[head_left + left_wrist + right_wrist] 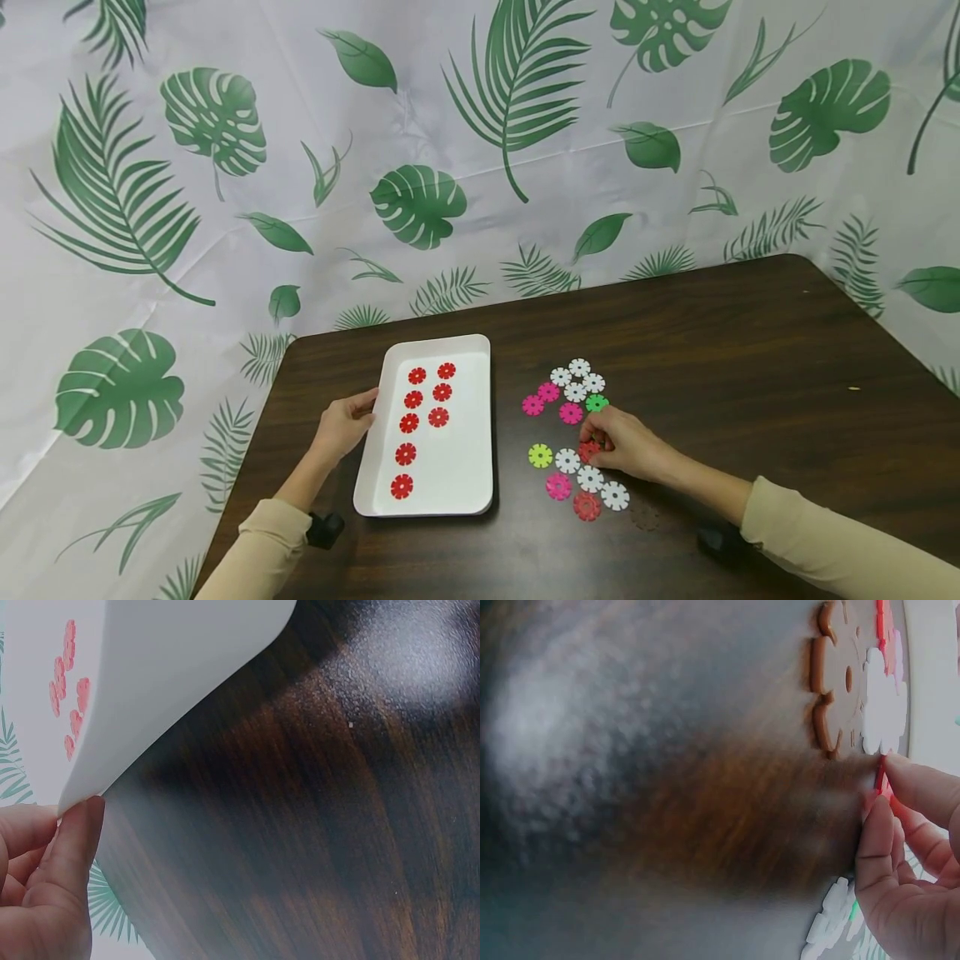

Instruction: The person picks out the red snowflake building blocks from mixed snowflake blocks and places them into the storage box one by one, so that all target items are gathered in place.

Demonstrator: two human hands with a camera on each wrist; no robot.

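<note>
A white tray point(467, 467) stands on the table, with several red notched discs point(408, 422) lying in two columns inside it. My left hand point(347, 427) pinches the tray's left wall between thumb and fingers, as the left wrist view also shows. Over the loose discs to the right of the tray, my right hand point(633, 446) pinches a red notched disc point(588, 451) by its edge. In the right wrist view thumb and fingertips close on that disc point(883, 780), low over the table; part of it is hidden by the fingers.
Around the right hand lie several white discs point(590, 478), pink discs point(558, 486), a yellow disc point(540, 455), a green disc point(597, 402) and a pale red disc point(587, 506). A brown disc point(840, 679) blends into the dark wooden table point(750, 367). Behind hangs a leaf-print cloth point(420, 108).
</note>
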